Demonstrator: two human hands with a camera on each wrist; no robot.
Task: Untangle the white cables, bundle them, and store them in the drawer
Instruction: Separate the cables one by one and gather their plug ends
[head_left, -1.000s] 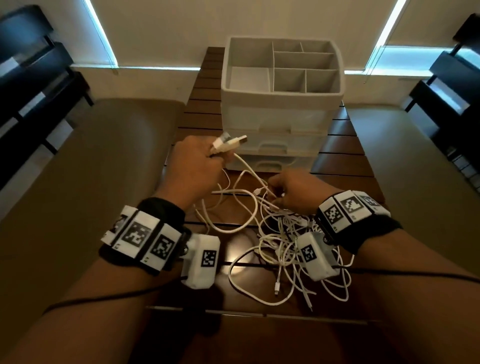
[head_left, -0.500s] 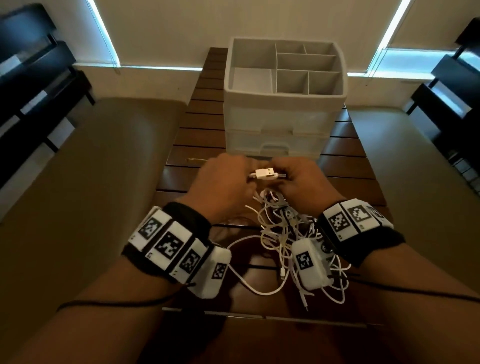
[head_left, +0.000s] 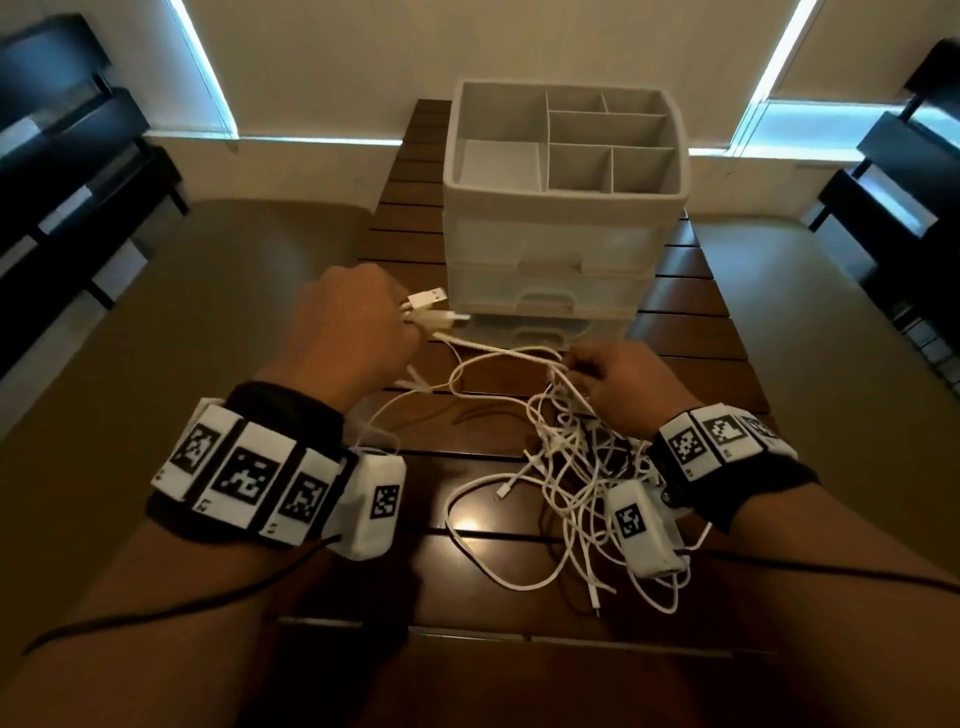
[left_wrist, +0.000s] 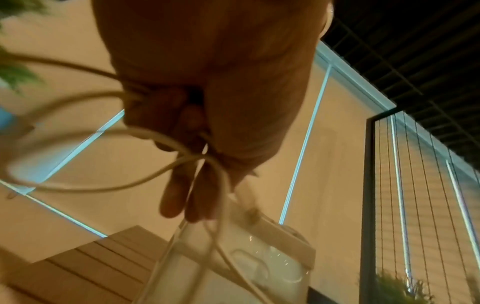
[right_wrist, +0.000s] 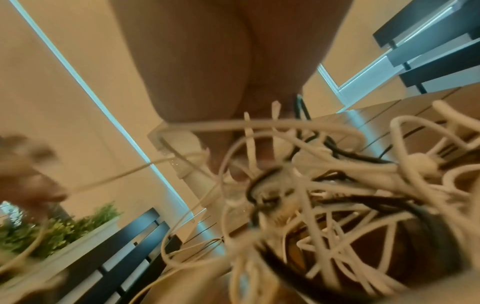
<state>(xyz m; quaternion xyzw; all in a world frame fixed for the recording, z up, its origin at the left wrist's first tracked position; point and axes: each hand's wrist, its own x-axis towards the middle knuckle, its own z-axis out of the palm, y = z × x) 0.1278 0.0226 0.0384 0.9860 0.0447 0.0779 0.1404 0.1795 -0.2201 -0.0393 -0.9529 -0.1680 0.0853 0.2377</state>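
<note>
A tangle of white cables (head_left: 576, 467) lies on the dark slatted table (head_left: 467, 582), under and left of my right wrist. My left hand (head_left: 358, 327) is raised at centre left and grips several cable ends, with USB plugs (head_left: 428, 300) sticking out toward the drawer unit. In the left wrist view the strands (left_wrist: 207, 164) run through its curled fingers. My right hand (head_left: 618, 384) pinches cable strands at the top of the tangle (right_wrist: 311, 195). One strand (head_left: 498, 353) stretches between the hands. The white drawer unit (head_left: 561, 270) stands behind, its drawers closed.
The drawer unit's top is an open tray with dividers (head_left: 576, 140), nothing in it. Dark benches stand at far left (head_left: 62, 171) and far right (head_left: 893, 197). Tan surfaces flank the table. A planter with green plants (right_wrist: 64, 232) shows in the right wrist view.
The hands met at the centre with a USB plug between them, then drew apart. My left hand moved up and left with the plug ends, and my right hand moved right along the strand.
</note>
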